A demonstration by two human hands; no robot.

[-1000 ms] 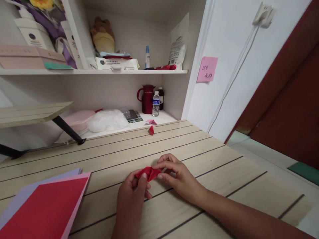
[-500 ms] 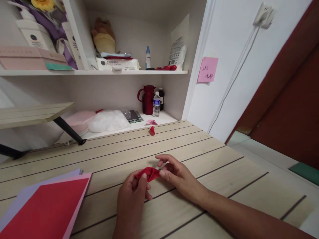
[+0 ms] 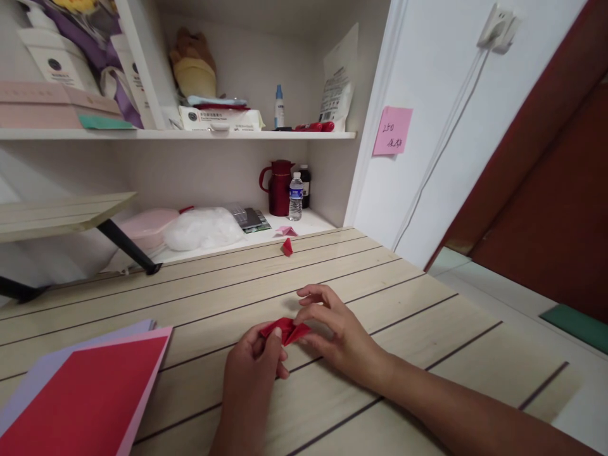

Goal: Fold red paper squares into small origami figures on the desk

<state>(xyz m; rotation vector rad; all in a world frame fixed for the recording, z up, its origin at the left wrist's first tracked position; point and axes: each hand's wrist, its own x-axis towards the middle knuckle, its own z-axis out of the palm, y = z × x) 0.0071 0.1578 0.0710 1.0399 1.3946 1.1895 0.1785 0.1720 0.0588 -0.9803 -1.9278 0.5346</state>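
Note:
A small piece of folded red paper (image 3: pixel 284 328) is held low over the wooden table, in the lower middle of the head view. My left hand (image 3: pixel 254 361) pinches its left end, thumb on top and fingers underneath. At the paper's right end is my right hand (image 3: pixel 335 335), its index finger on the upper edge and its thumb below, with the paper's tip between them. The other fingers of that hand are raised and curved. Farther off, a small folded red paper piece (image 3: pixel 287 247) stands by the table's back edge.
Coloured sheets, the top one a red sheet (image 3: pixel 90 386), lie at the left. A folded pink paper (image 3: pixel 286 231), a water bottle (image 3: pixel 295 197) and a red jug (image 3: pixel 279 188) occupy the lower shelf. A small raised stand (image 3: pixel 61 209) is at the far left.
My right index finger has come down from above onto the paper's right part, and the thumb has shifted lower beneath its tip. My left hand keeps its pinch. The view has shifted slightly.

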